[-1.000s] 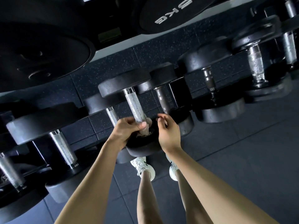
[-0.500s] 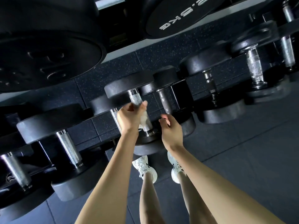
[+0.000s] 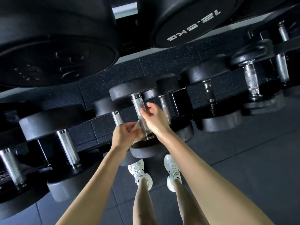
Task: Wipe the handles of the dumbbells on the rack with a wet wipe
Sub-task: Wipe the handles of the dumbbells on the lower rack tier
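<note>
Between both hands' fingers (image 3: 144,113) stands the knurled dumbbell handle (image 3: 138,106); left hand (image 3: 124,137) pinches the wet wipe (image 3: 136,128) by its lower end; right hand (image 3: 156,121) relaxed, empty; wrap the wipe fully round.

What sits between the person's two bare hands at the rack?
In the head view, a black dumbbell's knurled silver handle runs between the left hand and right hand, along with the crumpled white wet wipe that the left hand grips.

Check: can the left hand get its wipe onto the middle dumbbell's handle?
Likely yes: left hand and wet wipe sit beside the handle near its lower end; the right hand leaves its top bare.
</note>
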The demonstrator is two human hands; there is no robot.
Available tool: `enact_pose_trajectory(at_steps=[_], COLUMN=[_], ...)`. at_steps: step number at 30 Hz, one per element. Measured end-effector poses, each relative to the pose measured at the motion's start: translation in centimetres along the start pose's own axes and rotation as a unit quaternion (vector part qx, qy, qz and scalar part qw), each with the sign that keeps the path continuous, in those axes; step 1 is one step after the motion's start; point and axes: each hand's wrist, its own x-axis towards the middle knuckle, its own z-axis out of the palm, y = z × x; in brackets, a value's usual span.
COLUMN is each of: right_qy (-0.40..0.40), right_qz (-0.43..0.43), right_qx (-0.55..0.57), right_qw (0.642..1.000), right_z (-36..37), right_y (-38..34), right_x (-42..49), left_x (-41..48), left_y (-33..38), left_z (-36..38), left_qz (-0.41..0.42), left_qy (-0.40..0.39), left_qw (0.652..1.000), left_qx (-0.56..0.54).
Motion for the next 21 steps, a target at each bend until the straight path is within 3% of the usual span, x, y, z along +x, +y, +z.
enact_pose_trajectory(at_steps=[3, 6, 13, 21], right_qy=[-0.025, -0.025, -0.088, -0.059], right_qz=[0.016, 0.015, 0.067, 0.097], right_qx=[-0.003, -0.007, 0.156, 0.129], right_qw=[1.0, 1.0, 0.982, 0.985], right_z=[0.5, 1.0, 0.7, 1.9], right_y=[-1.0, -1.2, -1.1, -2.0], right_x=[1.2, 1.9, 1.5, 1.8], left_x=[-0.2, -0.5, 0.6, 2.2], left_y=[0.6, 1.6, 3.5, 4.1], left_z=[-1.4, -2.6, -4.0, -4.4], left_qz=[0.015, 0.048, 0.097, 0.135], left_qy=[0.072, 0.085, 0.153, 0.091], left_qw=[0.997, 0.994, 0.983, 0.986], left_qx=[0.01, -0.042, -0.024, 0.033])
